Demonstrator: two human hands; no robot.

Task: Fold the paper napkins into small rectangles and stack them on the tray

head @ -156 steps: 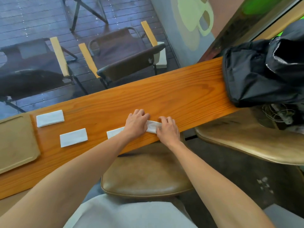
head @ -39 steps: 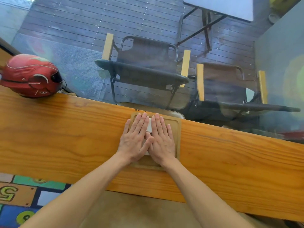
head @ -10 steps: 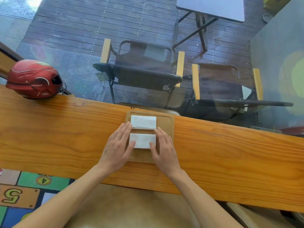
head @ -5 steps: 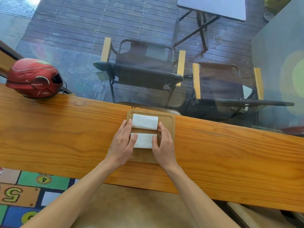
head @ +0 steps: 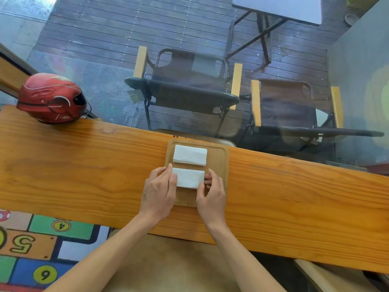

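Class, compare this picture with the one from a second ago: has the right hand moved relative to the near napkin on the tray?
Yes. The right hand has closed in on the near napkin; its fingers now curl against that napkin's right end on the tray.

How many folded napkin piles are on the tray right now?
2. The far pile lies near the back rim of the tray; the near pile sits between the left hand and right hand. How many napkins each holds is unclear.
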